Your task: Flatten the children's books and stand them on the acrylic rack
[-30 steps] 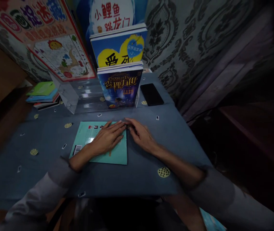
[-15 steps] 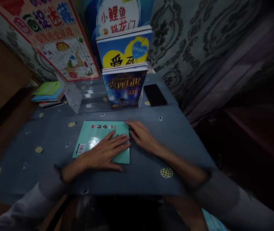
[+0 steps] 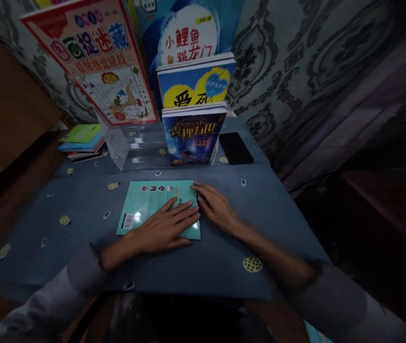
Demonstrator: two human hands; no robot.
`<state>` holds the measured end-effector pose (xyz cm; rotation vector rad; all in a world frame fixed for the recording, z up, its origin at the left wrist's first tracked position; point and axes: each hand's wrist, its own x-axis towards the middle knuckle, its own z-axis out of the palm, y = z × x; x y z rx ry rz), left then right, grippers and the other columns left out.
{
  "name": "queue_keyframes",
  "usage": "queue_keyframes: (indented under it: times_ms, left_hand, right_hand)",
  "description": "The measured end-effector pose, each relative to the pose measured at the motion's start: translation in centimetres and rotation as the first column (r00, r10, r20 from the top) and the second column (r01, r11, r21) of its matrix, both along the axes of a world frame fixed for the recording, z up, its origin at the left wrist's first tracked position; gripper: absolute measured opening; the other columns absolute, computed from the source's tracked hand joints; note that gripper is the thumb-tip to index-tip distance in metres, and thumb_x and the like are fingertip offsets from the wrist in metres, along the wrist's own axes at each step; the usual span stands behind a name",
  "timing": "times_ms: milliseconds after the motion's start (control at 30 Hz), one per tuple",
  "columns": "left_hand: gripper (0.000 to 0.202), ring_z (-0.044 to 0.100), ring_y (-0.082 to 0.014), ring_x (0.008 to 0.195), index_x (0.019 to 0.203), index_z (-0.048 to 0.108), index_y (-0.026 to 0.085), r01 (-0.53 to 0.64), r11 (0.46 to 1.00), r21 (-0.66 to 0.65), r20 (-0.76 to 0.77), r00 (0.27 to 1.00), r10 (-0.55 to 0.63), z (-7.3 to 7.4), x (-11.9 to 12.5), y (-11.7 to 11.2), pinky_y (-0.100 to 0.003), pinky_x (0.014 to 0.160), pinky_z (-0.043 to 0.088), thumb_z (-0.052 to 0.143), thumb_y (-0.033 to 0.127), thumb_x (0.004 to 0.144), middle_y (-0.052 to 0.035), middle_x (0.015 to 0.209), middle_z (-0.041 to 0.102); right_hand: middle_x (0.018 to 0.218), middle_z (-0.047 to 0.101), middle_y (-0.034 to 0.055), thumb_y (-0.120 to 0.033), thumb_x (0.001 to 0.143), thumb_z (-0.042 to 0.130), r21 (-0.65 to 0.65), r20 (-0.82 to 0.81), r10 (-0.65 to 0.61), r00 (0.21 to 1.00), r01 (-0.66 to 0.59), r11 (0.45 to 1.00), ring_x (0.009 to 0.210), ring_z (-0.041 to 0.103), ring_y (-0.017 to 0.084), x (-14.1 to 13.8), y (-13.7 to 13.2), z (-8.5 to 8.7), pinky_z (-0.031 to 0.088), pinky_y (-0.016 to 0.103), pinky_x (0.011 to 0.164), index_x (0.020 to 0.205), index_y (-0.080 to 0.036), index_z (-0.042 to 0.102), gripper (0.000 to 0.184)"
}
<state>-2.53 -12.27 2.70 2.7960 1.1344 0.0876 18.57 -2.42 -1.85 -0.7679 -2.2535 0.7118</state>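
Observation:
A teal paperback book [image 3: 140, 205] lies closed and flat on the table, its barcode and a row of small portraits facing up. My left hand [image 3: 165, 227] rests palm down across the lower right part of the cover, fingers spread. At the right edge of the book is my right hand [image 3: 217, 207], its fingertips on the upper right corner and its fingers bent around the edge. What lies beneath those fingers is hidden.
Behind the book, a clear acrylic stand [image 3: 142, 159] holds upright picture books, with a dark blue book [image 3: 192, 138] in front. A black phone [image 3: 236, 148] lies right of it. A stack of thin books [image 3: 83, 136] sits at the left on the blue tablecloth [image 3: 88, 247].
The whole view has shifted, so everything appears slightly farther right, and the stand's books lower. Both hands keep their places on the teal book, which stays flat and closed.

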Motion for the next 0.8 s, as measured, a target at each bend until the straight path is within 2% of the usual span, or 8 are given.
queue_keyframes:
  times_ms: [267, 400, 500, 633, 700, 800]
  left_hand:
    - [0.065, 0.021, -0.0239, 0.153, 0.155, 0.031, 0.020, -0.096, 0.995, 0.033, -0.001, 0.995, 0.096, -0.4, 0.5, 2.0, -0.050, 0.126, 0.013, 0.037, 0.057, 0.102, -0.0101, 0.162, 0.033]
    - [0.057, 0.029, -0.0228, 0.151, 0.152, 0.038, 0.021, -0.090, 0.995, 0.043, 0.027, 0.996, 0.089, -0.7, 0.7, 2.1, -0.049, 0.125, 0.018, 0.039, 0.051, 0.104, -0.0085, 0.158, 0.041]
    - [0.044, 0.035, -0.0195, 0.148, 0.148, 0.044, 0.023, -0.045, 0.997, 0.055, 0.043, 0.998, 0.043, -0.9, 0.9, 1.3, -0.047, 0.124, 0.023, 0.035, 0.036, 0.107, -0.0052, 0.153, 0.049]
    - [0.045, 0.034, -0.0190, 0.148, 0.147, 0.044, 0.018, -0.049, 0.995, 0.082, 0.009, 0.999, 0.048, -1.0, 1.5, -0.5, -0.047, 0.124, 0.025, 0.030, 0.017, 0.105, -0.0069, 0.153, 0.049]
    - [0.045, 0.032, -0.0197, 0.149, 0.149, 0.042, 0.016, -0.096, 0.991, 0.095, -0.023, 0.995, 0.098, -1.0, 2.1, -1.7, -0.047, 0.124, 0.025, 0.030, 0.018, 0.105, -0.0093, 0.154, 0.046]
    - [0.047, 0.030, -0.0200, 0.150, 0.151, 0.037, 0.013, -0.198, 0.974, 0.113, -0.048, 0.978, 0.204, -1.2, 2.7, -3.5, -0.047, 0.124, 0.024, 0.032, 0.030, 0.107, -0.0119, 0.155, 0.045]
  right_hand:
    - [0.126, 0.070, 0.0089, -0.027, 0.101, 0.038, -0.096, -0.070, -0.027, 0.997, 0.021, 0.995, 0.116, 0.066, 0.024, 0.0, 0.3, 0.7, 0.053, 0.045, 0.102, 0.131, -0.023, 0.060, 0.037]
    - [0.122, 0.071, 0.0094, -0.027, 0.101, 0.038, -0.105, -0.068, -0.021, 0.997, 0.014, 0.994, 0.111, 0.067, 0.023, 0.1, 0.3, 0.9, 0.054, 0.044, 0.099, 0.129, -0.021, 0.061, 0.037]
    - [0.123, 0.071, 0.0101, -0.026, 0.101, 0.038, -0.090, -0.052, -0.019, 0.998, 0.014, 0.996, 0.111, 0.067, 0.023, 0.1, 0.3, 0.8, 0.054, 0.043, 0.098, 0.129, -0.020, 0.060, 0.036]
    - [0.127, 0.069, 0.0119, -0.026, 0.100, 0.040, -0.005, -0.006, -0.034, 0.999, 0.034, 0.999, 0.117, 0.065, 0.026, -0.1, -0.3, 0.7, 0.053, 0.047, 0.101, 0.129, -0.020, 0.061, 0.036]
    - [0.128, 0.068, 0.0123, -0.027, 0.100, 0.041, 0.072, 0.023, -0.031, 0.999, 0.029, 0.997, 0.123, 0.061, 0.028, -0.2, -1.0, 0.7, 0.050, 0.051, 0.105, 0.129, -0.021, 0.062, 0.036]
    - [0.131, 0.067, 0.0118, -0.026, 0.101, 0.040, 0.155, 0.054, 0.039, 0.998, -0.047, 0.987, 0.131, 0.057, 0.027, -0.5, -2.4, 0.5, 0.048, 0.052, 0.109, 0.132, -0.022, 0.061, 0.037]
